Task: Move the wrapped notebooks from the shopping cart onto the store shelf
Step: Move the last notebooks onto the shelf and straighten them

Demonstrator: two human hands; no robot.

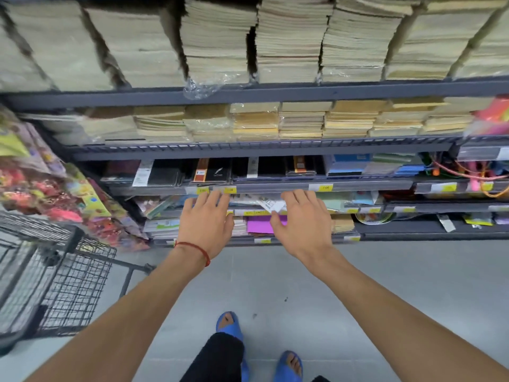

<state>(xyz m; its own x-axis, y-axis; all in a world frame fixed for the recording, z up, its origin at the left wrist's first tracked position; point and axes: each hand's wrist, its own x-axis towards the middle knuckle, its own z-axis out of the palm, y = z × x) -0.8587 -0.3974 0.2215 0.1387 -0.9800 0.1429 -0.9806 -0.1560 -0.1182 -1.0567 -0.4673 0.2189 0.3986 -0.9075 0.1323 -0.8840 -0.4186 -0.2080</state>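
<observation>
Reaching forward, both bare hands are held out palm-down toward the store shelf [275, 93], a dark metal rack that fills the upper part of the view. The left hand [205, 223], with a red string bracelet [194, 248] at its wrist, has its fingers spread and grips nothing. The right hand [301, 224] is likewise spread and empty, its fingertips [289, 197] near a crumpled white paper [271, 205] on one of the lower tiers of the shelf; whether they touch it cannot be told. Wrapped notebooks [256, 122] lie in clear-film stacks on the second tier of the shelf, above both hands, and taller stacks [292, 40] crowd the top tier. Dark-covered books [214, 170] stand on the tier just above the hands, behind yellow price tags [325, 187]. The shopping cart [55, 282], a black wire basket, stands to the left of the shelf's lower tiers; its contents cannot be made out. The person's feet in blue sandals [230, 325] stand on the grey floor [358, 271] before the shelf.
</observation>
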